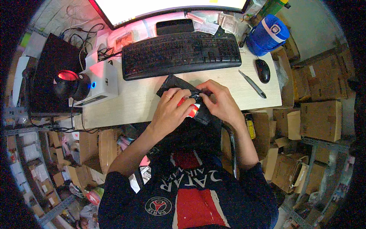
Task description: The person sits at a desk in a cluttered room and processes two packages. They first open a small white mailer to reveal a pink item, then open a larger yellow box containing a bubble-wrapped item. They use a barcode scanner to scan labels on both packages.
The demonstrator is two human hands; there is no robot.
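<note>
At the near edge of the desk, a black plastic bag [177, 82] is between my two hands. My left hand [173, 111] grips a small red and white box [193, 111], its fingers curled over the box and the bag. The thumb and forefinger of my right hand [218, 100] pinch the black plastic just right of the box. Part of the plastic hangs below the hands in front of my dark shirt. The box is partly hidden by my left fingers and the plastic.
A black keyboard [183, 54] lies beyond the hands, below a monitor [171, 11]. To the right are a grey pen-like tool [252, 84], a black mouse [262, 71] and a blue jug [267, 34]. A scanner-like device [70, 84] and white box [103, 83] stand left. Cardboard boxes [320, 120] surround the desk.
</note>
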